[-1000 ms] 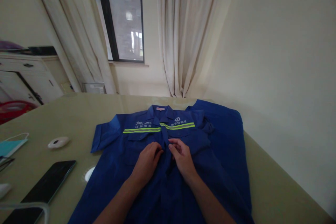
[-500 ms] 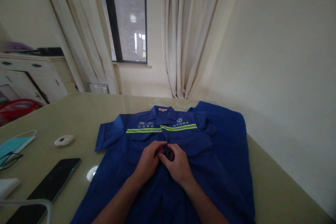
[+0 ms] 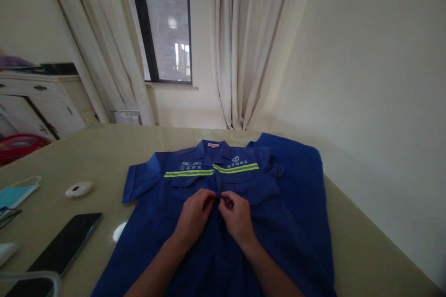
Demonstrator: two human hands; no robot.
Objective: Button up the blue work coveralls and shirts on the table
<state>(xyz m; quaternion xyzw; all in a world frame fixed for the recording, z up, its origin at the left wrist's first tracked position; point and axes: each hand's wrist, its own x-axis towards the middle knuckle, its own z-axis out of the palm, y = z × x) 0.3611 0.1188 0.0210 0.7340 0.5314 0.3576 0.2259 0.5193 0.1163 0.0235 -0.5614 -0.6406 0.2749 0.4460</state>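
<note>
Blue shirt [image 3: 216, 246] is spread front-up on desk [image 3: 114, 148] | black phone [image 3: 69, 241] is laid to its left | placket [image 3: 218, 180] is clamped in grip of left hand [image 3: 195, 216] and right hand [image 3: 237, 217] | second blue garment [image 3: 306, 195] is partly overlapped by shirt | window [image 3: 169, 23] is flanked by curtains [image 3: 240, 46]

Pale Chinese characters run across the chest of the short-sleeved blue work shirt [image 3: 218, 183]. The line on the viewer's left [image 3: 191, 167] seems to read 江苏安吉, its second character unclear, below two small logos [image 3: 191, 163]. The line on the viewer's right [image 3: 237, 165] begins 南京特, the rest too blurred, under a gear-shaped emblem [image 3: 236, 159]. The reddish print on the collar label [image 3: 213, 145] is too small to read.
</note>
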